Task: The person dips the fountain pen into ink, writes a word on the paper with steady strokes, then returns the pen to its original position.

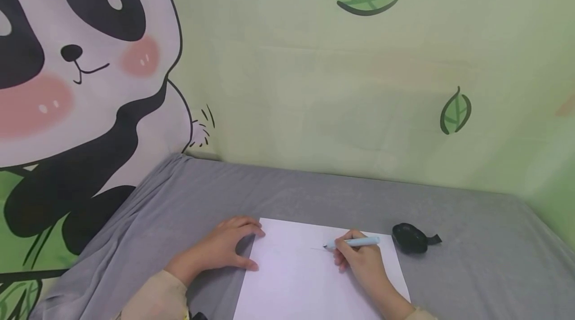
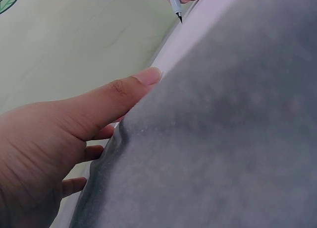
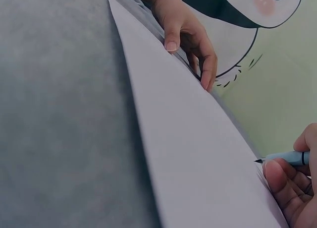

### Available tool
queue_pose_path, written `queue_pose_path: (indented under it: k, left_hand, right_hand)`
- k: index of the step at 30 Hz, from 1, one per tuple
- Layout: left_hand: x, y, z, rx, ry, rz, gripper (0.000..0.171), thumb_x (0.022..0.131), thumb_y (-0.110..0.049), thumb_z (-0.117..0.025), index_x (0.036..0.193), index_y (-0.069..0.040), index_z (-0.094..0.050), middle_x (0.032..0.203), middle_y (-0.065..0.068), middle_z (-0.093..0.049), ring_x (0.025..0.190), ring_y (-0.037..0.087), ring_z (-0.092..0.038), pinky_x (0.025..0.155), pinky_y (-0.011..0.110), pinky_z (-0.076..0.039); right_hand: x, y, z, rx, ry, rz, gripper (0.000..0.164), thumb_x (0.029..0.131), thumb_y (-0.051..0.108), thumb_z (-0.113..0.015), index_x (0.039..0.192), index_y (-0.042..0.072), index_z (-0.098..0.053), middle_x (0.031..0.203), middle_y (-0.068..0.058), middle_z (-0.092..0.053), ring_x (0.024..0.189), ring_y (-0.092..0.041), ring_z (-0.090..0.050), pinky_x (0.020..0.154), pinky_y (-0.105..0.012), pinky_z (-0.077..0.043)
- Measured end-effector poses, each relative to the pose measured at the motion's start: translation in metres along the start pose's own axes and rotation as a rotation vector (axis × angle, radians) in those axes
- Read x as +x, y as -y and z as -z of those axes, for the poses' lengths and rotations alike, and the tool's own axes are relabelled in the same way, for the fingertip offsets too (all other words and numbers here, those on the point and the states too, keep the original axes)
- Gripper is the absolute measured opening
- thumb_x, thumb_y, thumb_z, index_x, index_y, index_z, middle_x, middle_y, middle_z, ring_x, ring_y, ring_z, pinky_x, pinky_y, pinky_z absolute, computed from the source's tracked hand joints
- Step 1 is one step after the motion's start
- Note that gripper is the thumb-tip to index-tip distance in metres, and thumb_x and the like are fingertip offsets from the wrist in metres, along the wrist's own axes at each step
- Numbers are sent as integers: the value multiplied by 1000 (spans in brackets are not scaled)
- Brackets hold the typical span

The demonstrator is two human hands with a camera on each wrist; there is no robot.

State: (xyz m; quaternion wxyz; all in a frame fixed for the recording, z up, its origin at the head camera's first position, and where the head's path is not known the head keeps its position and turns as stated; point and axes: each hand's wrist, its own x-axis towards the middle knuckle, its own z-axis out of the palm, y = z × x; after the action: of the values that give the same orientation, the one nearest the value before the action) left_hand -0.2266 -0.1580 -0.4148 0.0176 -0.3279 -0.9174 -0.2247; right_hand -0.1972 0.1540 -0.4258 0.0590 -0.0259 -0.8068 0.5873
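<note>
A white sheet of paper [image 1: 287, 280] lies on the grey cloth in front of me. My right hand [image 1: 361, 260] grips a light-blue pen [image 1: 366, 241] between thumb and fingers, its dark pointed tip at the paper's upper part. A thin, short line [image 1: 316, 248] runs left from that tip. The left hand [image 1: 224, 242] rests at the sheet's left edge, thumb and fingers spread apart, fingertips touching the margin. In the left wrist view the thumb [image 2: 119, 94] reaches to the paper's border. From the right wrist, the pen [image 3: 287, 158] shows low over the sheet.
Just right of the paper sits a black rounded object [image 1: 410, 238] with a short strap-like tab. Grey cloth [image 1: 485, 260] covers the table up to a pale green backdrop [image 1: 287, 85] printed with a panda [image 1: 99, 60] and leaves.
</note>
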Motion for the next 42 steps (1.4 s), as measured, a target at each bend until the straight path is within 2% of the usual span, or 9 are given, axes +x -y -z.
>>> queue_pose_path:
  k: [14, 21, 29, 42]
  left_hand:
    - [1, 0, -2, 5, 6, 2, 62, 69, -52, -80, 118, -17, -63, 130, 5, -58, 125, 31, -51, 103, 57, -36]
    - [2, 0, -2, -21, 19, 24, 63, 69, -49, -81, 119, -17, -62, 132, 5, -57, 127, 30, -49, 105, 57, -35]
    - [1, 2, -3, -8, -1, -3, 62, 69, -51, -80, 118, -17, -62, 130, 6, -57, 125, 30, -50, 102, 57, -36]
    - [1, 2, -2, -15, 3, 11, 62, 69, -50, -81, 118, -17, -63, 131, 5, -57, 126, 29, -50, 104, 57, -35]
  right_hand:
    - [-5, 2, 1, -14, -3, -2, 10, 88, 3, -60, 80, -3, -60, 64, -9, -65, 45, -12, -57, 47, -22, -50]
    - [-5, 2, 1, -14, 6, 7, 9, 88, 3, -60, 80, -2, -61, 65, -9, -65, 45, -12, -57, 47, -22, -50]
    - [-6, 3, 0, -11, 10, 7, 9, 88, 2, -59, 81, -3, -60, 65, -9, -65, 46, -12, -57, 47, -22, -50]
    - [-7, 5, 1, -26, 18, 15, 9, 88, 2, -60, 80, -2, -60, 65, -9, -65, 47, -12, -58, 47, -21, -50]
